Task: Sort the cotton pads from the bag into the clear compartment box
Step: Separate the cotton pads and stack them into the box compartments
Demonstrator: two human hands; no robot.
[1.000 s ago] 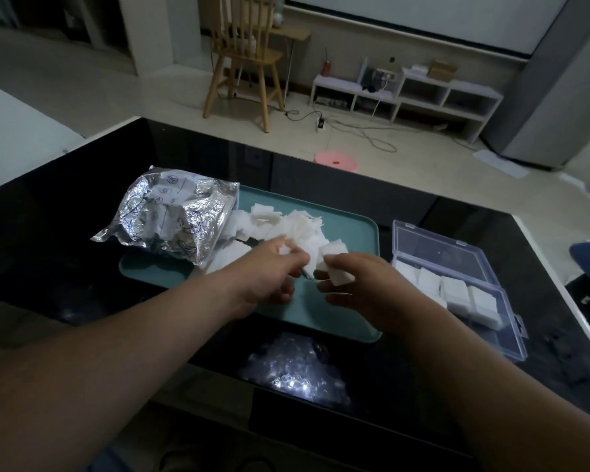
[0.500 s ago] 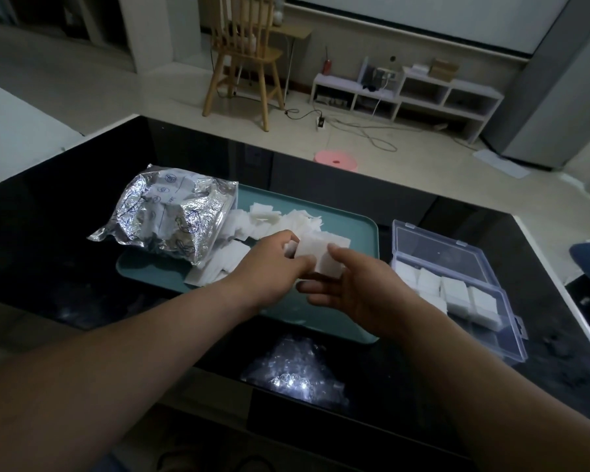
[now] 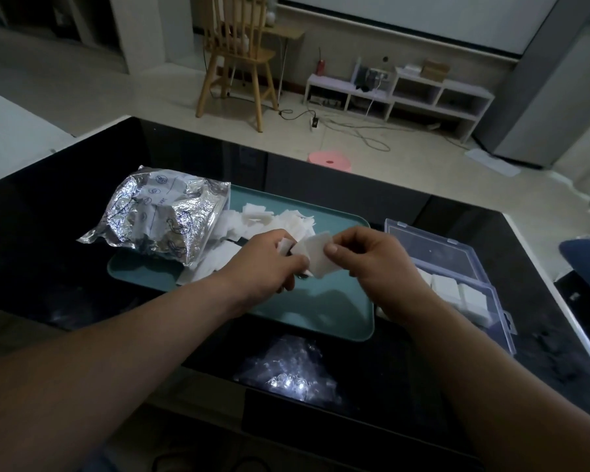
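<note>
- The left hand (image 3: 269, 264) and the right hand (image 3: 372, 257) meet above the middle of a teal tray (image 3: 321, 311), both lifted off its surface.
- Between them is a square white cotton pad (image 3: 315, 258). The right hand pinches its right edge, thumb on top and the other fingers curled behind.
- The left hand's fingers are curled in against the pad's left side and grip white cotton (whether one pad or several, I cannot tell from here).
- Behind the hands, a loose pile of pads (image 3: 280, 219) lies on the far half of the tray, spilling from the mouth of the bag.
- The crinkled silver foil bag (image 3: 160, 226) lies on its side, on the tray's left end and partly over its edge.
- The clear compartment box (image 3: 436, 247) sits just beside the tray on the right, its lid laid back and open.
- White stacked pads (image 3: 445, 286) fill its near compartments; the right wrist hides part of the row.
- Everything rests on a glossy black table (image 3: 48, 240).
</note>
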